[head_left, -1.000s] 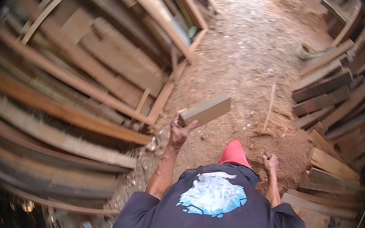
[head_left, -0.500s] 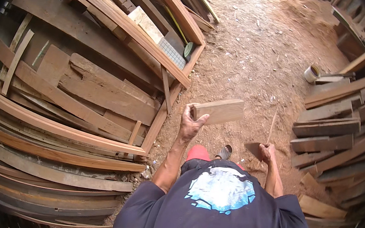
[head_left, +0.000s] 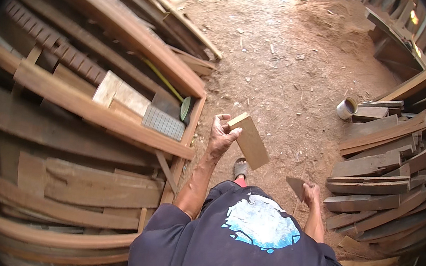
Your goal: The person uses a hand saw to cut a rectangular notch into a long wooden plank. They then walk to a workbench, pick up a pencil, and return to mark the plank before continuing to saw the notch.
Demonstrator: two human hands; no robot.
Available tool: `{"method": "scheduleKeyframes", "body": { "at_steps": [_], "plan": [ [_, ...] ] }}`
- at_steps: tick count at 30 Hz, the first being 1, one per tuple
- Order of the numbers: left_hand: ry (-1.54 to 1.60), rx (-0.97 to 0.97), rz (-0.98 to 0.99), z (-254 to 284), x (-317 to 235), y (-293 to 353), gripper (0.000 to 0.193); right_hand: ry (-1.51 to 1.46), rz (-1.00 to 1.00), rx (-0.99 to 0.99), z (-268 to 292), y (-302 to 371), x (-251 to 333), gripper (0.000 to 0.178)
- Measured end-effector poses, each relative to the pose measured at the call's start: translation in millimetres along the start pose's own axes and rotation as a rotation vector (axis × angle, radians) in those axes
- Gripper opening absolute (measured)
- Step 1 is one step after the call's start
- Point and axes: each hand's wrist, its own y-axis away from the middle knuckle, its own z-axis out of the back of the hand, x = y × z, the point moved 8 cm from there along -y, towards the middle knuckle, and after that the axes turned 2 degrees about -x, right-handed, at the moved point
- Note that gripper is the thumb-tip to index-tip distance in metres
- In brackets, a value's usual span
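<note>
The left hand was bent round the upper end of a light-brown rectangular wooden block, gripping it between thumb and fingers. The block slanted off to the right of that hand, above a sawdust-strewn earthen floor, its lower end near a foot in a grey shoe. The right hand was closed on a flat, dark-brown pointed piece, its tip directed toward the block but apart from it; the fingers' exact hold was hard to make out. On the right lay stacked brown wooden boards, with a round whitish can near them. On the left stood a reddish-brown timber frame.
</note>
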Motion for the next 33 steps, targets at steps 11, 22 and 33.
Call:
{"method": "scheduleKeyframes", "body": {
  "at_steps": [11, 22, 33],
  "plan": [
    [0.215, 0.276, 0.112, -128.8, 3.3, -313.6, 0.067, 0.332, -0.589, 0.011, 12.9, -43.9, -25.8, 0.041],
    [0.498, 0.258, 0.111, -281.0, -17.9, -579.6, 0.061, -0.157, -0.647, 0.206, 43.4, -436.5, 102.9, 0.032],
    [0.457, 0.492, 0.090, -480.1, -3.8, -873.8, 0.047, -0.397, -0.003, -0.288, 200.4, -806.6, 393.1, 0.029]
  ]
}}
